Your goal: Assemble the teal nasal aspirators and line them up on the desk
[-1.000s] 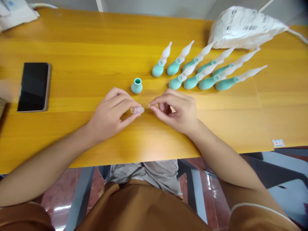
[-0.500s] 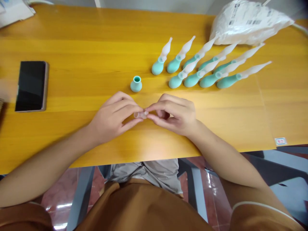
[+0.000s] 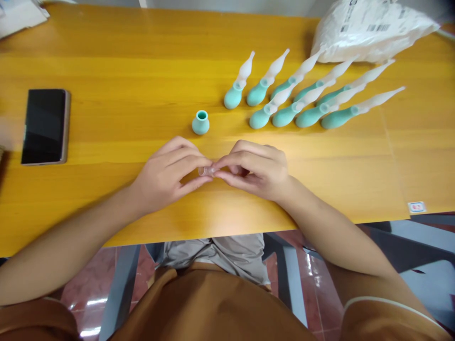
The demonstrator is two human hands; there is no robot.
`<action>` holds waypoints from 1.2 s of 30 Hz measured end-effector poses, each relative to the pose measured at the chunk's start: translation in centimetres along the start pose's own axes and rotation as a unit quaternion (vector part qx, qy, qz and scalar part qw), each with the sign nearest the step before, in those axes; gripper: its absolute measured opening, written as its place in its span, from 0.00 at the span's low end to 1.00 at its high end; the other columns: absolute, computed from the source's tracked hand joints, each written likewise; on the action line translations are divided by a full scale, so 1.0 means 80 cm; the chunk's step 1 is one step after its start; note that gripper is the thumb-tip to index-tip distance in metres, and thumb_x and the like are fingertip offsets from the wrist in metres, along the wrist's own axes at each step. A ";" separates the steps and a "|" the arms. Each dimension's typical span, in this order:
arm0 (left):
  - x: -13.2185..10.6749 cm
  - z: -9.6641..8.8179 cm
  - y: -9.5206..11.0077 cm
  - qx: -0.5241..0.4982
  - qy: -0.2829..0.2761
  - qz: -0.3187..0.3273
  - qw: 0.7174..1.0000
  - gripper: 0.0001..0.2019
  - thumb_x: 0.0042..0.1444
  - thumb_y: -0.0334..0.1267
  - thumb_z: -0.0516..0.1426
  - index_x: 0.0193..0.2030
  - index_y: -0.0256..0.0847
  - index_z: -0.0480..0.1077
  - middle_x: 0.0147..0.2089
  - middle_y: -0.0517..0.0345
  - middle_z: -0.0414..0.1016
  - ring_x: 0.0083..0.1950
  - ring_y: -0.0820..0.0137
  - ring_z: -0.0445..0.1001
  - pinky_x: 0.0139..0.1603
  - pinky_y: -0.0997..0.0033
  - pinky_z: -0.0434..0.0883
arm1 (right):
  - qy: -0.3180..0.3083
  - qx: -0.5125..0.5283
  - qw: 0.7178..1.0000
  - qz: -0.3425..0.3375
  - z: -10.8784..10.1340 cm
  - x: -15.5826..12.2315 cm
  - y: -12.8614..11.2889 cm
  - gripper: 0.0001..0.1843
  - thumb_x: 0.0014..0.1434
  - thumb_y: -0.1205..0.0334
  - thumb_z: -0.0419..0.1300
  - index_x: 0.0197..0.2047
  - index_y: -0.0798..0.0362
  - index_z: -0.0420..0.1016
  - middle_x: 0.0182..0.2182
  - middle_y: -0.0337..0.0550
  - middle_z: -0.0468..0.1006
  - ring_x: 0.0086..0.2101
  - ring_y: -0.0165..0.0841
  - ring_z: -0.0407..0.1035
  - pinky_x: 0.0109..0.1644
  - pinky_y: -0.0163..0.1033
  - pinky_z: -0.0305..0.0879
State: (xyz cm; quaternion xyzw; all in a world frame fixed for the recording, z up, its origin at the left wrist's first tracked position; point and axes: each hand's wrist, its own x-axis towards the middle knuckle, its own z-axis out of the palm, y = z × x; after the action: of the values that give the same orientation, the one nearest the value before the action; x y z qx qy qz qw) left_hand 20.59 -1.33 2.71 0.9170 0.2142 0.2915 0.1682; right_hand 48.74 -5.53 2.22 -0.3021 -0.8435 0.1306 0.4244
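My left hand (image 3: 167, 173) and my right hand (image 3: 258, 168) meet over the yellow wooden table (image 3: 106, 57), fingertips pinched together on a small clear plastic piece (image 3: 206, 171). Both hands grip it, the left from its open end, the right from the other. Just beyond the left hand stands a lone teal rubber bulb (image 3: 201, 122) with its mouth up and no tip on it. Farther right lie several teal bulbs with translucent white tips (image 3: 284, 102), laid out in two rows.
A black phone (image 3: 44, 126) lies flat at the left. A crumpled white plastic bag (image 3: 369, 28) sits at the back right, white paper (image 3: 17, 12) at the back left corner. A small sticker (image 3: 416, 207) marks the near right edge.
One second ago only my left hand held the clear piece; my right hand has closed in from the right and now pinches it too. The view tilted slightly.
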 end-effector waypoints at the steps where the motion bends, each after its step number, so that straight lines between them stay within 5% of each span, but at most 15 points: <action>1: 0.000 0.000 0.000 0.000 0.006 0.005 1.000 0.08 0.87 0.46 0.64 0.58 0.48 0.84 0.52 0.54 0.93 0.57 0.58 0.88 0.63 0.53 0.83 | 0.002 0.000 1.000 -0.001 0.000 0.000 0.000 0.04 0.82 0.61 0.75 0.57 0.49 0.89 0.39 0.38 0.86 0.27 0.24 0.72 0.34 0.32 0.72; 11: -0.007 0.001 0.003 0.010 0.028 -0.056 0.998 0.14 0.85 0.53 0.65 0.65 0.49 0.82 0.53 0.52 0.91 0.56 0.57 0.89 0.58 0.54 0.86 | -0.003 -0.009 1.000 0.004 -0.001 -0.001 0.000 0.07 0.83 0.58 0.74 0.60 0.48 0.89 0.39 0.39 0.86 0.28 0.26 0.73 0.35 0.34 0.72; 24: -0.005 0.000 0.008 -0.017 0.035 -0.057 0.998 0.09 0.83 0.50 0.69 0.59 0.50 0.84 0.49 0.56 0.91 0.53 0.59 0.89 0.57 0.57 0.85 | 0.005 -0.104 0.994 -0.017 0.002 -0.009 0.003 0.10 0.86 0.50 0.70 0.58 0.44 0.92 0.37 0.39 0.87 0.30 0.30 0.77 0.36 0.37 0.73; 36: -0.004 0.004 0.002 -0.067 0.080 -0.047 0.993 0.11 0.78 0.49 0.74 0.56 0.48 0.84 0.49 0.58 0.92 0.50 0.64 0.89 0.55 0.64 0.85 | 0.019 0.000 1.000 0.022 -0.002 0.000 -0.002 0.08 0.82 0.56 0.75 0.57 0.50 0.88 0.33 0.33 0.78 0.28 0.25 0.70 0.35 0.33 0.69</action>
State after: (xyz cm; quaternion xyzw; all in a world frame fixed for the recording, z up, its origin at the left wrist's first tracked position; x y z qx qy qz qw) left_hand 20.61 -1.63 2.38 0.8664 0.2501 0.3689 0.2254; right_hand 48.77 -5.64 2.39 -0.3230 -0.8285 0.1343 0.4373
